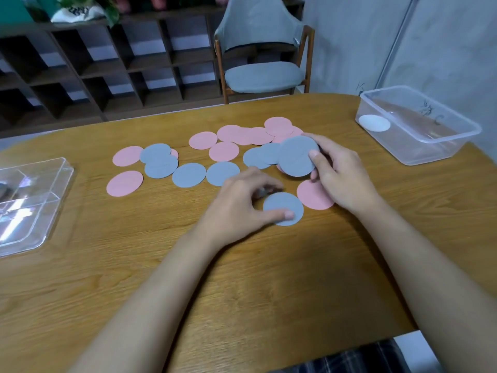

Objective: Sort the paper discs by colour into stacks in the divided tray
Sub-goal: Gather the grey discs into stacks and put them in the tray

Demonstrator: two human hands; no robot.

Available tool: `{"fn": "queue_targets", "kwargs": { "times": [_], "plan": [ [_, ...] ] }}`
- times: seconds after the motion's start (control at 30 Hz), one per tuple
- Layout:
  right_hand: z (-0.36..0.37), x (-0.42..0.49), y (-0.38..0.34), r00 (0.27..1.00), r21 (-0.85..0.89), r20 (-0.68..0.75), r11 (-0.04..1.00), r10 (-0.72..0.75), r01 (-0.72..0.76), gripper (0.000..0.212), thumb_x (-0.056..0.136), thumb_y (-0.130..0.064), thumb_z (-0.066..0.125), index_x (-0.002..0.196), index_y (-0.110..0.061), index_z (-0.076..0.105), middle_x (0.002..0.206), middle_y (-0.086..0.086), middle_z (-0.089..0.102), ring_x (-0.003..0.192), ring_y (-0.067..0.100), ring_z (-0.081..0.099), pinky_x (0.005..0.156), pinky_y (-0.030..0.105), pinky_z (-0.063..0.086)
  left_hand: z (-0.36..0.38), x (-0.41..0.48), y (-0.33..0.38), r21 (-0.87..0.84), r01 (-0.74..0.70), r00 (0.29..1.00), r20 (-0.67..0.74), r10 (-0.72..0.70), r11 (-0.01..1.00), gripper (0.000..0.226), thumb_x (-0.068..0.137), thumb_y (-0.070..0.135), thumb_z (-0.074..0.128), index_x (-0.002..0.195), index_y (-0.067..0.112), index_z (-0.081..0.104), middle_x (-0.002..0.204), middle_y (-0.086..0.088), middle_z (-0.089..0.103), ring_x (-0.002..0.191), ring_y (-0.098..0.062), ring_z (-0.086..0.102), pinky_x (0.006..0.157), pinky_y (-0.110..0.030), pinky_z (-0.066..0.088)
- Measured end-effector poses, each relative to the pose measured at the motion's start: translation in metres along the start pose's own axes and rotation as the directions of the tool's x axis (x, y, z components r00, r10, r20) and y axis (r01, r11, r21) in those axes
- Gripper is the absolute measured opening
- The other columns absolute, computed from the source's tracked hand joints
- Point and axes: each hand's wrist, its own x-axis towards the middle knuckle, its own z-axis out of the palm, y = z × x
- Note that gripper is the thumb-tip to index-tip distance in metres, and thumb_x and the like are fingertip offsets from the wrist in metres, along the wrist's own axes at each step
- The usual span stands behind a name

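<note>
Flagging slip risk: the flat grey disc [283,204] lies flush on the table [269,278], so the left hand [236,203], thumb on top and fingers curled at the far edge, may lose its pinch or nudge the pink disc [313,197] just beside it. Right hand [341,173] grips a raised grey disc [295,156]; one or several, can't tell. Merging could fan them. Divided tray [35,200] sits well apart on the left, so the carry is long. Loose discs [188,175] lie beyond both hands.
</note>
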Motion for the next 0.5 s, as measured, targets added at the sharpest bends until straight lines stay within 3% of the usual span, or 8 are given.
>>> {"fn": "queue_targets", "kwargs": {
  "times": [0.07,0.13,0.23,0.37,0.5],
  "plan": [
    [0.0,0.0,0.001,1.0,-0.026,-0.006,1.0,0.0,0.0,0.038,0.107,-0.016,0.047,0.141,-0.026,0.059,0.081,-0.019,0.064,0.075,-0.002,0.061,0.076,0.021,0.046,0.001,-0.002,-0.004,0.098,-0.069,0.992,0.109,0.059,0.993,0.062,0.075,0.063,0.083,0.126,0.03,0.072,0.113,0.015,0.062,0.104,0.0,0.056,0.092,-0.022,0.048],
    [0.002,0.0,0.002,1.0,-0.05,0.001,0.999,-0.004,0.004,0.038,0.106,-0.015,0.048,0.141,-0.025,0.059,0.079,-0.027,0.059,0.078,-0.006,0.058,0.077,0.018,0.042,0.001,-0.001,-0.006,0.126,-0.093,0.99,0.12,0.077,0.988,0.064,0.077,0.067,0.079,0.129,0.03,0.07,0.113,0.015,0.061,0.105,-0.001,0.055,0.093,-0.03,0.051],
    [0.003,-0.002,0.0,1.0,-0.064,0.03,0.998,-0.006,0.008,0.041,0.106,-0.017,0.049,0.144,-0.03,0.056,0.075,-0.021,0.058,0.076,0.006,0.06,0.077,0.027,0.047,-0.004,-0.001,-0.003,0.193,-0.15,0.986,0.105,0.132,0.97,0.058,0.08,0.067,0.076,0.124,0.03,0.071,0.103,0.016,0.064,0.093,-0.001,0.053,0.084,-0.033,0.052],
    [0.004,-0.003,-0.002,0.996,-0.097,0.084,0.995,-0.017,0.025,0.041,0.108,-0.016,0.047,0.147,-0.024,0.056,0.089,-0.037,0.049,0.081,-0.02,0.049,0.079,0.006,0.035,-0.007,-0.004,0.002,0.332,-0.226,0.974,0.085,0.21,0.916,0.047,0.083,0.065,0.067,0.106,0.025,0.075,0.088,0.011,0.072,0.084,-0.013,0.063,0.07,-0.038,0.055],
    [0.005,-0.002,-0.002,0.997,-0.088,0.076,0.995,-0.028,0.035,0.04,0.107,-0.013,0.048,0.145,-0.022,0.058,0.112,-0.017,0.067,0.085,-0.025,0.047,0.084,0.0,0.033,-0.008,-0.003,0.01,0.372,-0.233,0.97,0.021,0.242,0.899,0.037,0.093,0.054,0.055,0.089,0.021,0.072,0.074,0.006,0.069,0.07,-0.019,0.063,0.059,-0.039,0.052]
  ]
}}
